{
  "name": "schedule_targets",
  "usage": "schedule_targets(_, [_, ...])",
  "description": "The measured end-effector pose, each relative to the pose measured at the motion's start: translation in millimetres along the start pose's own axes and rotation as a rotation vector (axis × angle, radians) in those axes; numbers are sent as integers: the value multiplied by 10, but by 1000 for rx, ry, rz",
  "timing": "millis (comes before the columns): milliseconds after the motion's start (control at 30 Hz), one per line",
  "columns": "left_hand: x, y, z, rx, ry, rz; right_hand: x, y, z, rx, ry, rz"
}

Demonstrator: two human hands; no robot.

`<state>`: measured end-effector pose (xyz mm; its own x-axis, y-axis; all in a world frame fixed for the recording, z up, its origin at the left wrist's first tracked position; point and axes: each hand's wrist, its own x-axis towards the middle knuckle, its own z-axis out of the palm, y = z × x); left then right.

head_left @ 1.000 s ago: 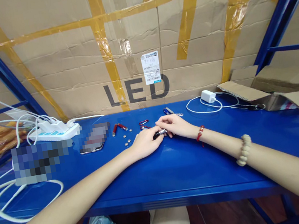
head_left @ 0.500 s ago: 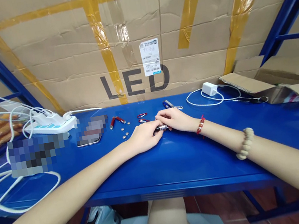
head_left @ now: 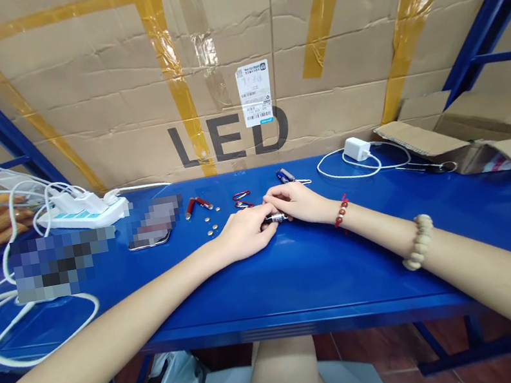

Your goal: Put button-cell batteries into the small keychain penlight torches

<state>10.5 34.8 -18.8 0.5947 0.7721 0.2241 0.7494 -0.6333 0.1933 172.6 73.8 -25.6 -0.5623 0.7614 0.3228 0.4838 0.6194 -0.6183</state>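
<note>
Between the fingers of my left hand [head_left: 247,232] is a small black-and-silver tube [head_left: 278,218], held just above or on the blue table. My right hand [head_left: 301,202] meets the left one, its fingers closed on the tube's right end; its fingertips are partly hidden. Behind my hands lie two red carabiner clips [head_left: 241,195]. Left of them are several silver button cells [head_left: 208,219] and two dark red tubes [head_left: 203,203] set at an angle. Past my right hand lie blue and grey tubes [head_left: 285,175] with a pale clip.
On the blue table [head_left: 271,287] a phone [head_left: 155,223] and a blurred-out item [head_left: 64,263] lie left, near a white power strip [head_left: 87,213] with looping cables. A white charger [head_left: 357,149] and an open cardboard box [head_left: 483,147] stand right. A large taped carton [head_left: 122,96] walls the back.
The camera view has shifted slightly. My hands stay together around the small tube, with almost no change in their grip.
</note>
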Motion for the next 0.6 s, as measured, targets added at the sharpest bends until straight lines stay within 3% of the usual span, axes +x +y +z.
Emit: schedule_targets(600, [-21,30,-53,-43,-5,-6,-9,-33,-8,-8,1,-5])
